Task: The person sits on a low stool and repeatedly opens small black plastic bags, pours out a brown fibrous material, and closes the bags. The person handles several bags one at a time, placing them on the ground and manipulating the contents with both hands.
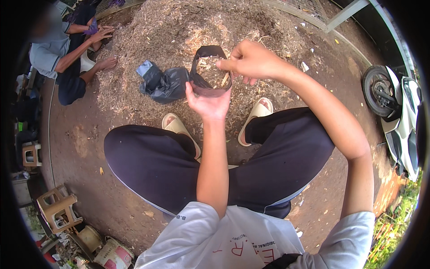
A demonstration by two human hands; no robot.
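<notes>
A black plastic planting bag point(209, 50) stands open-mouthed in front of me, with pale wood shavings point(207, 65) inside it. My left hand point(209, 105) cups it from below and the near side, thumb up along its left wall. At the right rim, my right hand point(253, 62) is closed, its thumb over the inside edge and its other fingers outside, curled and partly hidden. Just left of the bag, a crumpled heap of black plastic bags point(168, 85) lies on the shavings. Beyond spreads a wide mound of brown shavings point(152, 38).
At the far left another person point(49, 58) sits by the mound, hands over its edge. A white motorcycle point(398, 121) stands at the right. Plastic stools point(58, 208) and a bucket point(114, 253) are at the lower left. A metal frame point(347, 15) borders the far right.
</notes>
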